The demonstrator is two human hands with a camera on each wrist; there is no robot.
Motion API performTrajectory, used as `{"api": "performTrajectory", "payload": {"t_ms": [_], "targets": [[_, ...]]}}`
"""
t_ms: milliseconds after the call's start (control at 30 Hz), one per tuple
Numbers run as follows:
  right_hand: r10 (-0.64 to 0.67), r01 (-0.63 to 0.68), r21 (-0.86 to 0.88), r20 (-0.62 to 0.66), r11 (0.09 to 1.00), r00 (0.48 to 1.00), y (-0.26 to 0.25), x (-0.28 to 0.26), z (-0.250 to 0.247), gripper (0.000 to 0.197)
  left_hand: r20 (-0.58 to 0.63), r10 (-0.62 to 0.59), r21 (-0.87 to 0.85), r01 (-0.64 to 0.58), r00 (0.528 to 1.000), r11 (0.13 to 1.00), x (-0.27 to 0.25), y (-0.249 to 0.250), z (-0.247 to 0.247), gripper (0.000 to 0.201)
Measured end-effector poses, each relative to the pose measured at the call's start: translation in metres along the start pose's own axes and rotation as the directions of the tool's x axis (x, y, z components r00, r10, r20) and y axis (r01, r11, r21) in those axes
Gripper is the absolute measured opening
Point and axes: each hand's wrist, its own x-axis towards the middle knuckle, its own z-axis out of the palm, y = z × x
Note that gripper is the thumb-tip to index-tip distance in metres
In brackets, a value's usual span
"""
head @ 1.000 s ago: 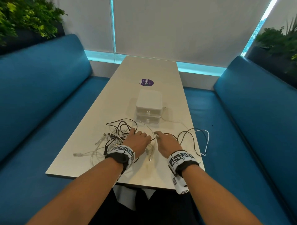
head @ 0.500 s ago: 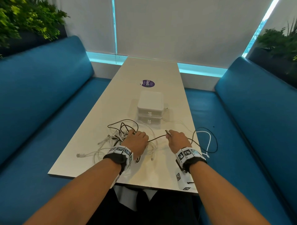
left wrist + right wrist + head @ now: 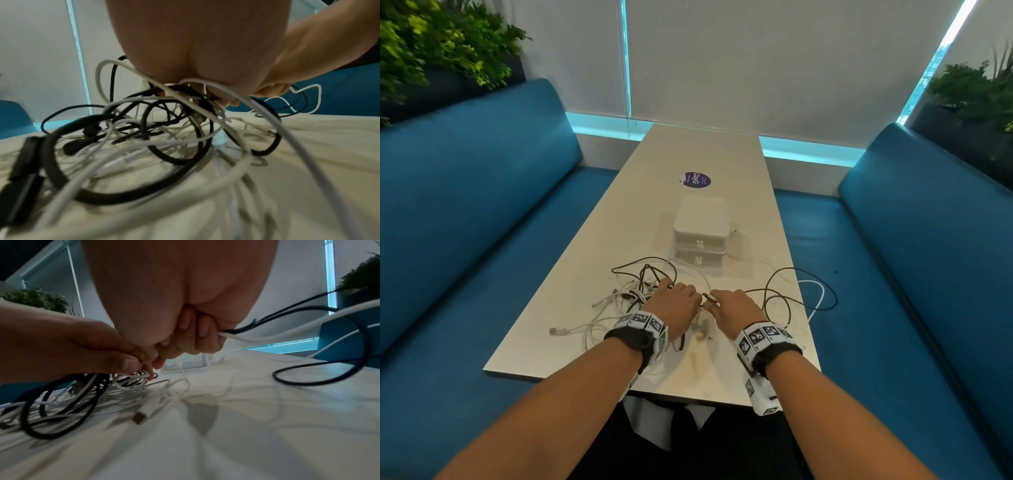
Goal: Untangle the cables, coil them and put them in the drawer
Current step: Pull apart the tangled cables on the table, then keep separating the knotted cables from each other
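A tangle of black and white cables (image 3: 640, 291) lies on the white table (image 3: 688, 150) just left of my hands. My left hand (image 3: 688, 293) rests on the tangle's right side, fingers curled into the strands (image 3: 156, 116). My right hand (image 3: 714, 301) sits close beside it, fist closed round a black cable (image 3: 287, 313) and a white cable (image 3: 277, 335) that run off right. Those two form loose loops (image 3: 801, 291) past the table's right edge. The small white two-drawer unit (image 3: 700, 236) stands just beyond the cables, both drawers closed.
A purple round sticker (image 3: 697, 180) lies behind the drawer unit. Blue benches (image 3: 482, 222) flank the table on both sides, with planters above their backs. A loose white plug (image 3: 556, 331) lies at the tangle's left, another connector (image 3: 141, 417) under my right hand.
My right hand pulled the black cable out to the right, then came back next to the left hand. The loops at the right have grown. The left hand has stayed on the tangle.
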Motion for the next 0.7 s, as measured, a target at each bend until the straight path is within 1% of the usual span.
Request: {"api": "performTrajectory", "payload": {"t_ms": [67,133,233,367,433,500,600,700], "targets": [[-0.004,0.004,0.04,0.01,0.999,1.0,0.004,0.002,-0.002,0.025,-0.035,-0.007,-0.026,0.006,0.999,1.0,-0.001,-0.004,0.002,0.025],[0.009,-0.01,0.084,0.006,0.996,1.0,0.008,0.004,-0.006,0.024,-0.045,-0.033,-0.063,0.03,0.998,0.998,0.0,-0.007,0.002,0.027],[0.038,-0.035,0.125,-0.016,0.992,0.999,0.013,0.005,-0.01,0.025,-0.04,-0.076,-0.105,0.071,0.996,0.992,0.001,-0.009,0.001,0.024],[0.098,-0.09,0.178,-0.033,0.98,0.995,0.014,0.005,-0.006,0.029,-0.013,-0.093,-0.153,0.09,0.996,0.984,0.004,-0.008,0.0,0.021],[0.126,-0.116,0.166,-0.051,0.979,0.991,0.017,0.005,-0.004,0.03,-0.017,-0.098,-0.174,0.093,0.995,0.98,0.003,-0.009,0.0,0.021],[0.198,-0.185,0.161,-0.073,0.969,0.977,0.025,0.003,-0.006,0.031,-0.019,-0.105,-0.169,0.1,0.994,0.98,-0.002,-0.011,0.001,0.019],[0.317,-0.295,0.173,-0.116,0.94,0.941,0.043,0.0,-0.014,0.028,-0.004,-0.091,-0.117,0.09,0.996,0.989,-0.011,-0.014,0.0,0.016],[0.342,-0.324,0.153,-0.11,0.934,0.933,0.051,-0.002,-0.018,0.024,0.03,-0.073,-0.15,0.076,0.997,0.986,-0.01,-0.011,-0.005,0.017]]}}
